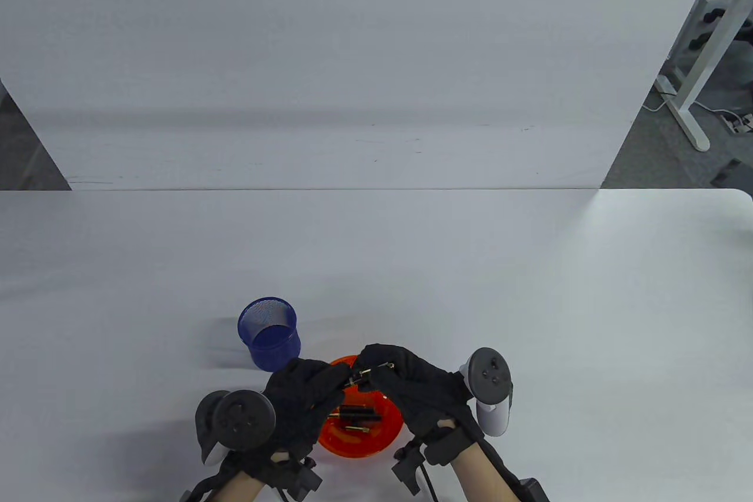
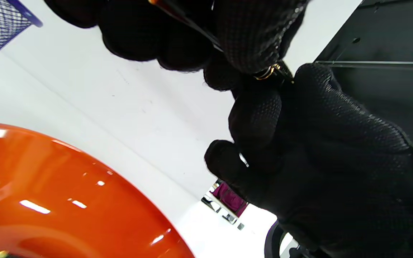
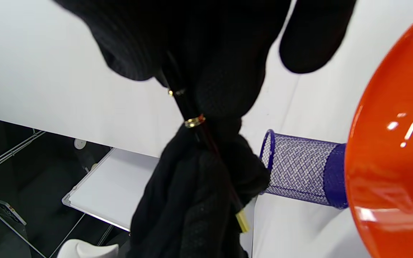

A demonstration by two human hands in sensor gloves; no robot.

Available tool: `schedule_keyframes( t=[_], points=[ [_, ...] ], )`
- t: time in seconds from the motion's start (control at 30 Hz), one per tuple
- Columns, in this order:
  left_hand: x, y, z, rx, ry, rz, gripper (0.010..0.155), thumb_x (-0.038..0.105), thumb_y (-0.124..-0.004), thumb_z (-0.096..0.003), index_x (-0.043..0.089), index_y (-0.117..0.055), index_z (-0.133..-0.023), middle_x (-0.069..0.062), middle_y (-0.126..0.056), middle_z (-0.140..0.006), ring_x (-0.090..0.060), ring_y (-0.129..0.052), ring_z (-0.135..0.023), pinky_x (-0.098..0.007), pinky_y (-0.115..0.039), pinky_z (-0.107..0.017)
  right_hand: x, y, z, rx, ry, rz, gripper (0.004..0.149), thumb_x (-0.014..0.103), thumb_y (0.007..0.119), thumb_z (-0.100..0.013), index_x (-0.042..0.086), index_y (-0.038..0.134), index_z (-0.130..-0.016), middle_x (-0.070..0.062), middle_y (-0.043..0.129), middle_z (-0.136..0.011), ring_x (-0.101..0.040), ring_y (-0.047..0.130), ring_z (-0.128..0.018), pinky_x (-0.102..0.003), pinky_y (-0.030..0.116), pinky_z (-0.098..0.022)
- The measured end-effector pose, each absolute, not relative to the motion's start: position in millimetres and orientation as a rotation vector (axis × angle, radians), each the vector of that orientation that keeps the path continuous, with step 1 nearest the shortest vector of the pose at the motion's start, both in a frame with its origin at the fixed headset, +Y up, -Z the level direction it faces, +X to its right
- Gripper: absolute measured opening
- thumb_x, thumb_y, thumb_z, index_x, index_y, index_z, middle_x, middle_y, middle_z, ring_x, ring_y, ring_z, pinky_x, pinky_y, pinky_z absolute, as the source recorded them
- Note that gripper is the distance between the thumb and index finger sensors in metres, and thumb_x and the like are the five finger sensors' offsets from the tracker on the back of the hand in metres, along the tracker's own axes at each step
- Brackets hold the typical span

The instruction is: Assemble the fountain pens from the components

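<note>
**Pen parts held between both hands, above orange bowl**

Black pen section w/ gold ring point(image 3: 194, 122) held in the air over far rim of orange bowl point(image 1: 376, 444), near front edge of white table point(image 1: 529, 290). Gripped at one end by left hand point(image 1: 303, 399), fingers closed around it; gripped at other end by right hand point(image 1: 412, 387), fingertips point(image 2: 255, 43) pinched on it just beside the ring. Thin reddish part w/ pale yellow tip point(image 3: 242, 220) sticking out past left-hand fingers. More pen parts point(image 1: 353, 416), black w/ gold, lying inside bowl. Blue mesh cup point(image 1: 269, 334) upright just beside bowl, on far-left side; contents not visible.
</note>
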State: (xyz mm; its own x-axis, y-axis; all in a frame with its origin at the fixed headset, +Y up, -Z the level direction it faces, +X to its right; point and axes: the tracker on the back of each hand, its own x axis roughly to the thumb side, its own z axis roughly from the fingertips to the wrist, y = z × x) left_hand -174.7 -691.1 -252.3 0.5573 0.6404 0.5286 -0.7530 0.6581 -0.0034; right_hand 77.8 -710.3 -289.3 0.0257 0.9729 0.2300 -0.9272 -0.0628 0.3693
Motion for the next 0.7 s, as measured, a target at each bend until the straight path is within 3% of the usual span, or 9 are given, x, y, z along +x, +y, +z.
schedule_keyframes(
  t=[0.23, 0.53, 0.63, 0.7],
  points=[
    [-174, -688, -247, 0.31, -0.501, 0.826, 0.046, 0.019, -0.078, -0.0511, 0.003, -0.087, -0.093, -0.021, -0.091, -0.079, -0.047, -0.085, -0.07, -0.074, -0.056, -0.067, 73, -710, -284, 0.449, 0.016, 1.568, 0.043, 0.035, 0.082, -0.053, 0.013, 0.084, -0.09, -0.012, 0.101, -0.084, -0.027, 0.105, -0.058, -0.06, 0.075, -0.061],
    [-164, -682, -243, 0.28, -0.429, 0.571, 0.049, 0.025, -0.083, -0.0528, 0.014, -0.076, -0.1, -0.017, -0.092, -0.088, -0.045, -0.087, -0.08, -0.075, -0.051, -0.069, 68, -707, -279, 0.474, -0.032, 1.672, 0.044, 0.034, 0.085, -0.054, 0.013, 0.082, -0.092, -0.014, 0.098, -0.087, -0.03, 0.102, -0.061, -0.061, 0.073, -0.061],
    [-164, -680, -243, 0.306, -0.417, 0.537, 0.046, 0.026, -0.084, -0.0522, 0.014, -0.08, -0.097, -0.016, -0.092, -0.089, -0.043, -0.091, -0.075, -0.071, -0.058, -0.067, 65, -703, -277, 0.498, -0.039, 1.704, 0.048, 0.036, 0.084, -0.054, 0.01, 0.081, -0.094, -0.017, 0.097, -0.088, -0.032, 0.101, -0.062, -0.063, 0.071, -0.061],
    [-168, -681, -247, 0.286, -0.404, 0.57, 0.045, 0.026, -0.084, -0.0523, 0.016, -0.081, -0.096, -0.016, -0.091, -0.09, -0.041, -0.091, -0.076, -0.071, -0.057, -0.067, 65, -699, -278, 0.525, -0.003, 1.708, 0.059, 0.04, 0.085, -0.053, 0.005, 0.074, -0.099, -0.022, 0.092, -0.092, -0.036, 0.098, -0.066, -0.065, 0.069, -0.06]
  ],
)
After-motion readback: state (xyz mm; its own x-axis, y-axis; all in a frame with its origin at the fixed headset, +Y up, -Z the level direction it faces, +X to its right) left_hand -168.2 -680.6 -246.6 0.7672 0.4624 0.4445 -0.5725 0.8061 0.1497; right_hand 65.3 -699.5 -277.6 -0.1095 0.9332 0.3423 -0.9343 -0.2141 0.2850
